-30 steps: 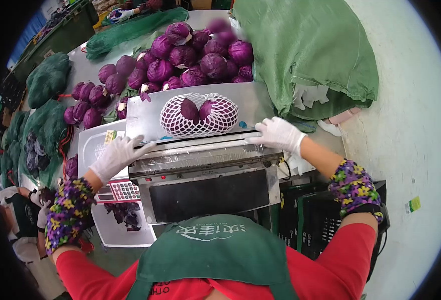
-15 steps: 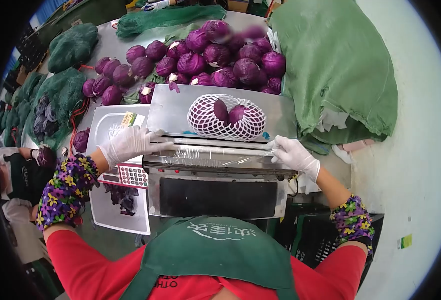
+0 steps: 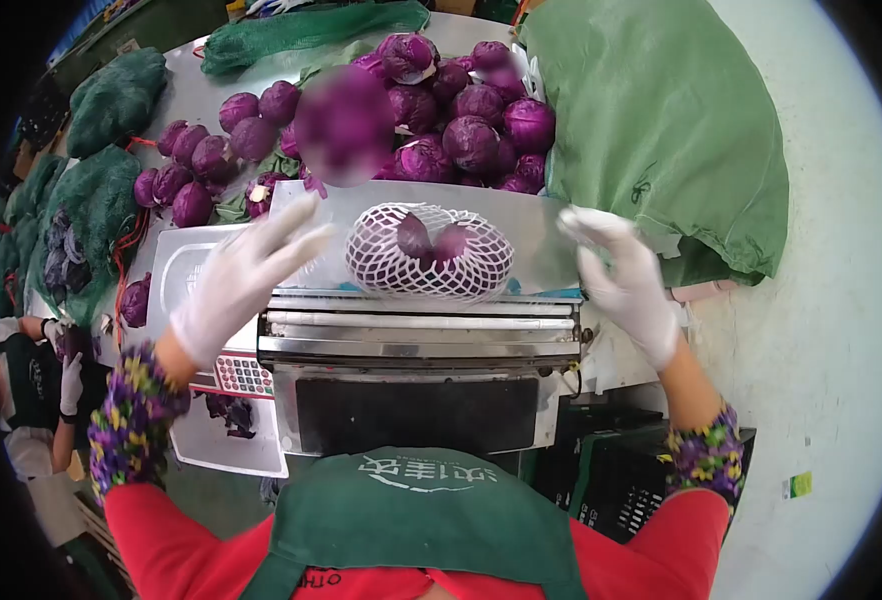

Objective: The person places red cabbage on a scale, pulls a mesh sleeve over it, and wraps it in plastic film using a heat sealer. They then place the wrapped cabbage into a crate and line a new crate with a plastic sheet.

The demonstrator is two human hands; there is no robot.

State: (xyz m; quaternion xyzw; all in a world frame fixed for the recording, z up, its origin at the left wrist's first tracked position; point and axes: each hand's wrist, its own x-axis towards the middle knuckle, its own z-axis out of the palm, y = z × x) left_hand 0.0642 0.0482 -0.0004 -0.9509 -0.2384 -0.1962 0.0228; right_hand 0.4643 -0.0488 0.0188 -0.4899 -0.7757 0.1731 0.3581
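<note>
Two red cabbage halves (image 3: 451, 243) in a white foam net (image 3: 381, 262) rest on the metal plate (image 3: 536, 225) of a film wrapping machine (image 3: 421, 349). My left hand (image 3: 246, 285), in a white glove, is raised at the plate's left side, fingers stretched and thumb apart. On the other side, my right hand (image 3: 626, 280), gloved too, hovers at the plate's right edge, fingers slightly bent and thumb apart. Neither hand touches the cabbage halves. I cannot make out any film in either hand. A white film roll (image 3: 421, 311) lies along the machine in front of the net.
Whole red cabbages (image 3: 471, 143) are heaped behind the plate, partly blurred. A large green sack (image 3: 661, 130) stands at the right. A scale (image 3: 244, 375) sits at left, above a white bin (image 3: 266, 440). Green mesh bags (image 3: 111, 210) and a co-worker (image 3: 36, 380) are farther left.
Both my hands have left the front bar, where they held clear film stretched between them, and moved up and away to either side of the netted cabbage. The view has shifted slightly.
</note>
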